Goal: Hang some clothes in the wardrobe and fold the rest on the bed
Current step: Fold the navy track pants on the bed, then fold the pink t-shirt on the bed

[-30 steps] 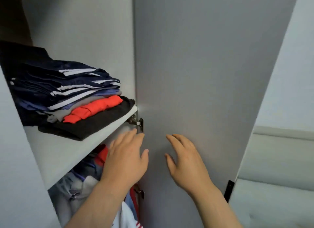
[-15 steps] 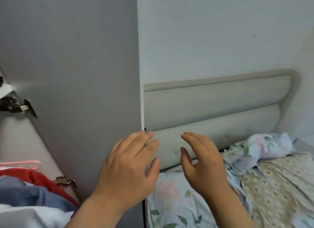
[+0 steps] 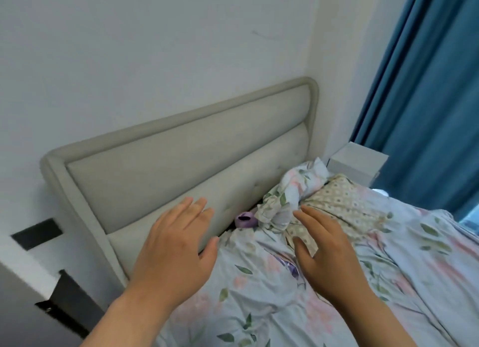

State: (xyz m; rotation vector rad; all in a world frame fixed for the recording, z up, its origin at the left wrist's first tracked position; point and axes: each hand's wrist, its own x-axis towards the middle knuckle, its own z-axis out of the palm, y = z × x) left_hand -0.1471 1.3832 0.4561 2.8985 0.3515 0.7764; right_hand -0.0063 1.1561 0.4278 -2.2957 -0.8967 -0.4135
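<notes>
Both hands hover empty over the bed (image 3: 337, 308), left hand (image 3: 173, 253) and right hand (image 3: 329, 253) apart with fingers spread and relaxed. A crumpled floral cloth (image 3: 287, 199) lies by the padded headboard (image 3: 181, 170), beside a small purple object (image 3: 245, 219). A bedside table (image 3: 356, 162) stands before the blue curtain (image 3: 427, 100).

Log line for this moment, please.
view: bed, headboard | left hand: open, empty | right hand: open, empty | clothes: none visible

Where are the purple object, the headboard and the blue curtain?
purple object (image 3: 245, 219): head view, its rounded top by the dark mark.
headboard (image 3: 181, 162): head view, the upper padded panel.
blue curtain (image 3: 427, 100): head view, the middle folds.
</notes>
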